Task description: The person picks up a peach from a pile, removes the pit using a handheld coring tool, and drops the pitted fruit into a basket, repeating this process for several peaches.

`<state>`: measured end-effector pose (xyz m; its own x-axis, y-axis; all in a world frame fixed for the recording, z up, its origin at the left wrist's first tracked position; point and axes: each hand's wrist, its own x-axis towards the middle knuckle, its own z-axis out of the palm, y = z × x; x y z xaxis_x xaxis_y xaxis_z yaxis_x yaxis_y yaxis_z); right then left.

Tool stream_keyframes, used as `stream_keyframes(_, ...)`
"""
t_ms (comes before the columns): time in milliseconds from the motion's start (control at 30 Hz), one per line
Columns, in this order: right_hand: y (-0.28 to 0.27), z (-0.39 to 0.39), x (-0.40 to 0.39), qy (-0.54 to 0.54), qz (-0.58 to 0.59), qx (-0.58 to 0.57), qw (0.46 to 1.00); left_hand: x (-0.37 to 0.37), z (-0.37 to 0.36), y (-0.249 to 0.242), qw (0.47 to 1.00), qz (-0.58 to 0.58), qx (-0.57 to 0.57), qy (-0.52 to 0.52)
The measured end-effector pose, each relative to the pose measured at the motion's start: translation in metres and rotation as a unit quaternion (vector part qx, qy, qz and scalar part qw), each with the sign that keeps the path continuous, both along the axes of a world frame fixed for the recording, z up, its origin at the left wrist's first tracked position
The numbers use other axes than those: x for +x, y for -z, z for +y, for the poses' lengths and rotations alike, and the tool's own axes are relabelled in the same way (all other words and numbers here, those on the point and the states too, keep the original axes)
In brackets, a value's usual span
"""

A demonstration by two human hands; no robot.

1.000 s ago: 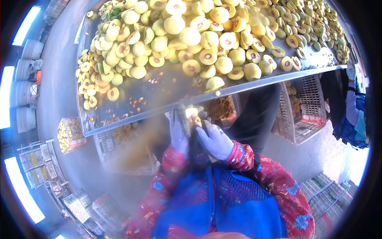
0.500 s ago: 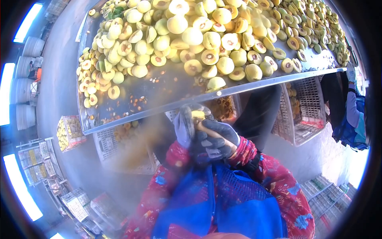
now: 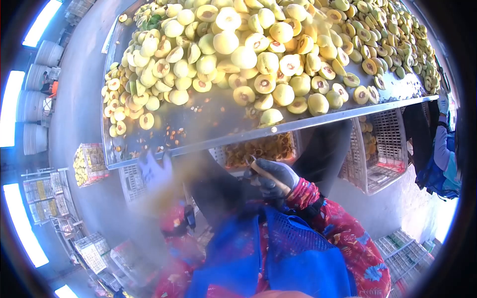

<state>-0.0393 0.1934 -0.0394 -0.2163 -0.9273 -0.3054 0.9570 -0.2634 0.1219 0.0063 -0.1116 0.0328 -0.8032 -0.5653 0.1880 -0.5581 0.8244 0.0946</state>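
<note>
My right hand [image 3: 280, 178], in a grey-and-white glove, is wrapped round the wooden handle of a pitting tool [image 3: 271, 175], its small curved metal tip pointing up and left. My left hand [image 3: 156, 170], in a pale glove, is off to the left by the table's front edge, above a crate [image 3: 131, 183]. Its fingers look spread, though haze and motion blur the view, and no fruit shows in them. On the metal table [image 3: 198, 119] lies a big heap of halved yellow-green peaches [image 3: 268, 63], many with brown stones or hollows showing.
Below the table edge, between my knees, a crate holds brown scraps [image 3: 261, 150]. A tilted white crate [image 3: 380, 149] stands to the right and a fruit-filled crate [image 3: 91, 163] to the left. Stone bits [image 3: 174, 134] litter the table. Another person's sleeve [image 3: 441, 146] shows at far right.
My left hand has parted from the right and swung left; the yellow fruit piece between my hands is gone from there. My right hand keeps the tool, slightly lower. The view has shifted slightly.
</note>
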Motion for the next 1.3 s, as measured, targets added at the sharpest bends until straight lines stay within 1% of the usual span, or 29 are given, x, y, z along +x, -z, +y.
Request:
stream_keyframes(33,0.0,0.001,0.001,-0.007,0.016,0.03,0.999,-0.021,0.007,0.002,0.999,-0.001,0.009,0.05)
stream_keyframes(67,-0.005,0.001,0.001,-0.021,0.07,0.07,0.995,-0.05,0.022,0.005,0.995,-0.001,0.018,0.101)
stream_keyframes(100,-0.016,0.001,-0.001,-0.033,0.125,0.11,0.986,-0.079,0.042,0.003,0.983,0.017,0.067,0.173)
stream_keyframes(133,-0.025,0.002,-0.003,-0.044,0.18,0.152,0.971,-0.109,0.062,0.01,0.975,-0.018,0.08,0.206)
stream_keyframes(167,-0.033,0.003,-0.003,-0.037,0.235,0.199,0.951,-0.14,0.077,0.017,0.961,-0.07,0.089,0.253)
stream_keyframes(233,-0.044,0.006,-0.004,-0.026,0.339,0.292,0.894,-0.173,0.104,0.056,0.95,-0.084,0.054,0.297)
stream_keyframes(267,-0.04,0.011,-0.003,0.01,0.433,0.305,0.848,-0.179,0.103,0.07,0.942,-0.092,0.126,0.297)
stream_keyframes(300,-0.034,0.016,-0.002,0.045,0.521,0.315,0.792,-0.184,0.106,0.07,0.929,-0.101,0.197,0.296)
stream_keyframes(367,-0.026,0.019,-0.001,0.081,0.534,0.339,0.77,-0.183,0.105,0.07,0.895,-0.096,0.337,0.276)
stream_keyframes(433,-0.025,0.013,-0.007,0.082,0.391,0.369,0.839,-0.165,0.107,0.035,0.849,-0.061,0.47,0.235)
stream_keyframes(467,-0.032,0.009,-0.011,0.095,0.452,0.415,0.784,-0.159,0.095,0.06,0.708,0.001,0.687,0.164)
stream_keyframes(500,-0.04,0.007,-0.014,0.095,0.479,0.427,0.761,-0.145,0.083,0.083,0.678,0.013,0.721,0.142)
stream_keyframes(533,-0.049,0.004,-0.018,0.095,0.506,0.438,0.737,-0.127,0.085,0.068,0.647,0.025,0.753,0.119)
stream_keyframes(567,-0.058,0.0,-0.021,0.095,0.533,0.449,0.711,-0.113,0.087,0.057,0.647,0.031,0.752,0.124)
stream_keyframes(600,-0.071,-0.005,-0.024,0.026,0.512,0.468,0.72,-0.099,0.089,0.046,0.647,0.036,0.751,0.128)
stream_keyframes(667,-0.057,-0.013,-0.02,0.087,0.673,0.479,0.557,-0.081,0.094,0.035,0.704,0.029,0.684,0.192)
stream_keyframes(700,-0.052,-0.015,-0.017,0.116,0.739,0.476,0.463,-0.075,0.096,0.034,0.657,0.022,0.74,0.143)
stream_keyframes(733,-0.062,-0.018,-0.016,0.096,0.706,0.478,0.513,-0.069,0.097,0.034,0.604,0.014,0.791,0.092)
stream_keyframes(767,-0.063,-0.019,-0.014,0.089,0.706,0.476,0.517,-0.065,0.097,0.034,0.547,0.006,0.836,0.04)
stream_keyframes(800,-0.063,-0.02,-0.012,0.083,0.706,0.474,0.52,-0.061,0.093,0.031,0.509,-0.03,0.858,0.065)
stream_keyframes(833,-0.064,-0.021,-0.009,0.076,0.705,0.471,0.524,-0.059,0.101,0.026,0.562,-0.004,0.824,0.074)
stream_keyframes(900,-0.068,-0.026,0.0,0.059,0.689,0.509,0.513,-0.055,0.122,0.017,0.661,0.048,0.743,0.093)
stream_keyframes(933,-0.07,-0.027,0.004,0.051,0.68,0.527,0.507,-0.05,0.115,0.05,0.73,0.111,0.647,0.191)
stream_keyframes(1033,-0.061,-0.028,0.004,0.088,0.693,0.476,0.534,-0.045,0.128,0.05,0.685,0.141,0.705,0.122)
stream_keyframes(1067,-0.061,-0.027,0.005,0.067,0.692,0.461,0.552,-0.043,0.13,0.053,0.697,0.154,0.689,0.125)
stream_keyframes(1167,-0.061,-0.024,0.004,0.014,0.677,0.424,0.601,-0.039,0.133,0.059,0.691,0.165,0.701,0.054)
stream_keyframes(1233,-0.058,-0.02,0.002,-0.014,0.656,0.41,0.634,-0.035,0.135,0.068,0.795,0.174,0.571,0.111)
stream_keyframes(1267,-0.053,-0.019,0.003,0.008,0.663,0.389,0.639,-0.033,0.137,0.071,0.838,0.176,0.499,0.137)
stream_keyframes(1300,-0.046,-0.018,0.005,0.029,0.67,0.368,0.644,-0.031,0.139,0.07,0.803,0.179,0.554,0.129)
